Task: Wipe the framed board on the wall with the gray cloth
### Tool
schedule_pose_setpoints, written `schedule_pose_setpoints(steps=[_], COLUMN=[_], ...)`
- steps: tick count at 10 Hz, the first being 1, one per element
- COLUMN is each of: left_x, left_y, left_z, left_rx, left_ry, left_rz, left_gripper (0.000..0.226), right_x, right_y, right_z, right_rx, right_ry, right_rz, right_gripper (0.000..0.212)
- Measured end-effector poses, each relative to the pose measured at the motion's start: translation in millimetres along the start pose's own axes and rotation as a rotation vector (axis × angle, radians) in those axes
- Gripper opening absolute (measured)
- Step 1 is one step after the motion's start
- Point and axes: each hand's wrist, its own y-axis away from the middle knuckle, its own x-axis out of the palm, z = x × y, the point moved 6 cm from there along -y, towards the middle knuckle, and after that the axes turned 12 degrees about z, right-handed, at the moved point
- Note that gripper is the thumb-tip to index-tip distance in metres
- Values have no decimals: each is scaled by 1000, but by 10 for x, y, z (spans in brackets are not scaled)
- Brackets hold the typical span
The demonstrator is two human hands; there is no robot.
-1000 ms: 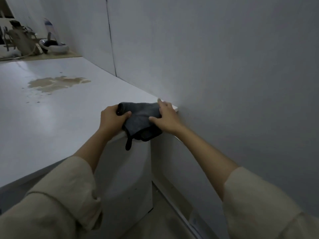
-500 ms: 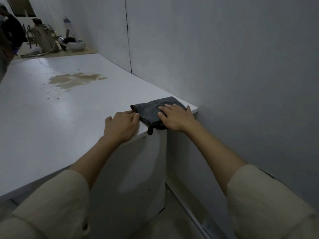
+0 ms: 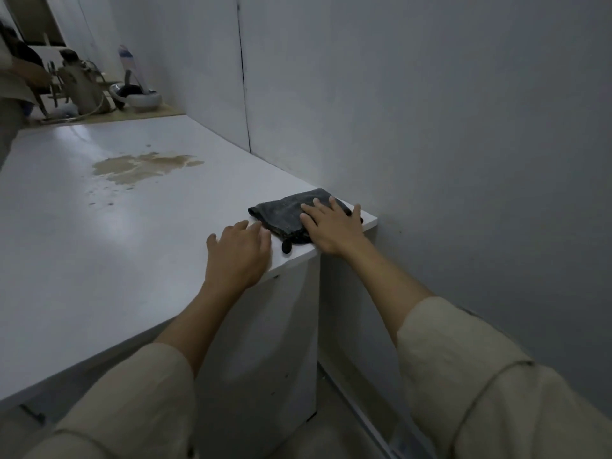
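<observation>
Two cream sleeves (image 3: 490, 385) are reaching forward from the bottom of the view, the forearms bare beyond them. The left hand (image 3: 236, 255) is lying palm-down on the near corner of the white counter (image 3: 99, 253), its fingers straight and loosely spread, holding nothing; its fingertips are lying just beside the near-left edge of the gray cloth (image 3: 286, 210), and whether they are touching it cannot be told. The right hand (image 3: 332, 226) is pressing flat on the cloth's right part with the fingers straight and splayed — the thumb is stretching out toward the wall (image 3: 447, 127) over the counter's corner. The cloth is lying folded at the counter's end, close against the wall, with a small dark loop or tag hanging out from its near edge between the two hands. No writing or brand is legible anywhere, not on the cloth and not on the counter. Farther along the counter a brownish spill (image 3: 145, 165) is spreading, with small specks trailing toward the near side. At the far end — dim and blurred — a white bowl-like object (image 3: 142, 99) and some pale equipment are standing, and part of another person (image 3: 15, 81) is showing at the left edge.
</observation>
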Motion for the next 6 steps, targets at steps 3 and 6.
schedule_pose_setpoints(steps=[3,6], left_x=[-126,-344], left_y=[195,648], left_z=[-158,-811], left_rx=[-9,32], left_ry=[-213,-67], left_rz=[-99,-138], left_gripper=[35,22], right_x=[-132,-779], right_y=[1223,2373], right_z=[-378,-715], right_rx=[48,119], right_ry=[-11,141], right_rz=[-212,-233], right_gripper=[44,35])
